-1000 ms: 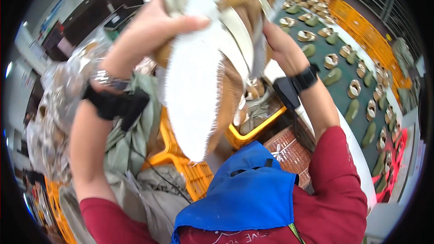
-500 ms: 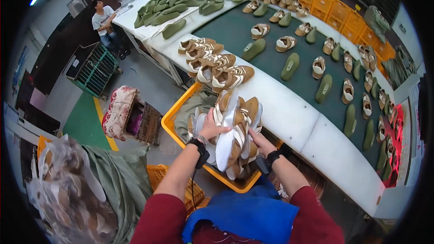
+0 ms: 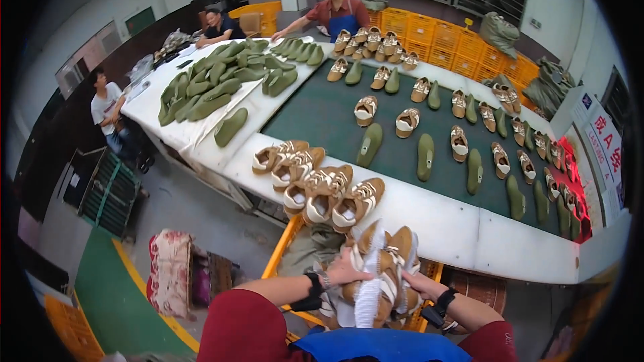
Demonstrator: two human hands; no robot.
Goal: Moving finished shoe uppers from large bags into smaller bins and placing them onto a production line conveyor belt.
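Between my two hands is a bundle of brown sneakers (image 3: 400,247) with white stripes and pale soles, held above an orange crate (image 3: 285,245). My left hand (image 3: 349,267) grips the bundle's left side, with the thumb across a white sole. From the right, my right hand (image 3: 421,286) clasps it with curled fingers partly hidden by the shoes. Just beyond the crate, several similar sneakers (image 3: 322,191) stand in a row on the white table edge (image 3: 429,224). Grey-green cloth (image 3: 312,249) lies inside the crate.
A dark green belt (image 3: 396,174) carries sneakers and green shoe lasts (image 3: 425,156). More lasts (image 3: 215,80) are heaped at the far left. A co-worker (image 3: 339,10) stands across the table; two others are farther left. A cushioned seat (image 3: 169,275) stands left of the crate.
The view has tilted upward, bringing more of the far side and the co-workers into sight. Both hands still hold the sneakers over the crate and now appear lower in the picture.
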